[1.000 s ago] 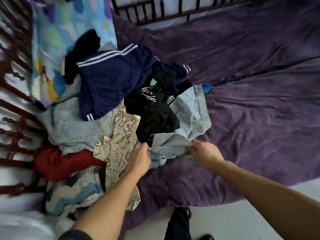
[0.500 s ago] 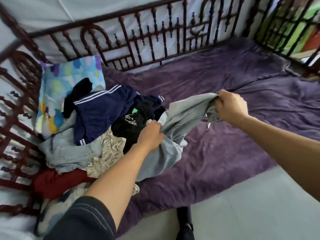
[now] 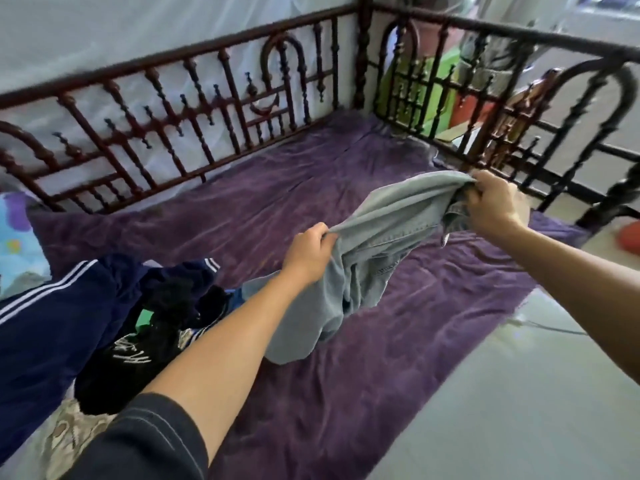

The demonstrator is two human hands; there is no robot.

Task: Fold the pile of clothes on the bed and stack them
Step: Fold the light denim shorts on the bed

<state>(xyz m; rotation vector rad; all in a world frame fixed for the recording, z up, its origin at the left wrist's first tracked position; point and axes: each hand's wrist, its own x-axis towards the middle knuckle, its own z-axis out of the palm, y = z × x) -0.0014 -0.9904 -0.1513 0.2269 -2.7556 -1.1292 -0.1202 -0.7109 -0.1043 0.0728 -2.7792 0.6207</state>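
1. The wide purple plush blanket (image 3: 311,209) covers the bed from the near left to the far right.
2. A dark reddish wooden spindle railing (image 3: 207,109) runs along the far side and turns the corner at the far right.
3. The heap of clothes lies at the near left of the blanket. It includes a navy blue garment with white stripes (image 3: 52,323), a black garment with pale lettering (image 3: 138,358) just to its right, and a beige patterned cloth (image 3: 69,434) nearest me.
4. The pale blue denim garment (image 3: 374,244) hangs above the middle of the blanket, to the right of the heap. It is stretched between my two hands, and its loose bulk sags down past my left forearm. I cannot tell whether its lowest fold touches the blanket.
5. My right hand (image 3: 495,206) is at the far right, near the railing corner. Its fingers (image 3: 479,187) are curled tight round the bunched far end of the denim.
6. My left hand (image 3: 308,254) is nearer and further left. Its thumb and curled fingers (image 3: 323,233) pinch the denim's upper edge, which runs up and right from there to the other hand.
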